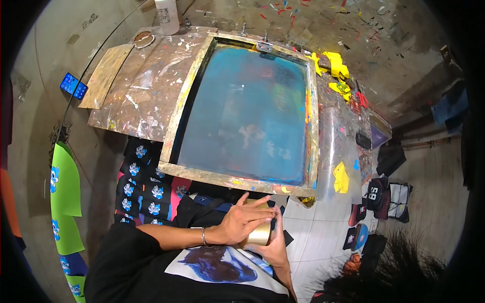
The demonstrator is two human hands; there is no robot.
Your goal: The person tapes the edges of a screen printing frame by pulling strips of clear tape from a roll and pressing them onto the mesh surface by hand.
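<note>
Tan roll (259, 234) is noted at lower ctr of frame, below the btm edge of the framed screen (242, 126). Roll is held in R hand (275, 248), fingers curved round its side. L hand (240, 221) is laid across the roll, fingers nearly straight; whether a grip is applied there can't be told. Screen is set on paint-stained table (151, 83), ctr of frame. Yellow scraps (335, 63) are seen upper R; phone (74, 86), upper L.
</note>
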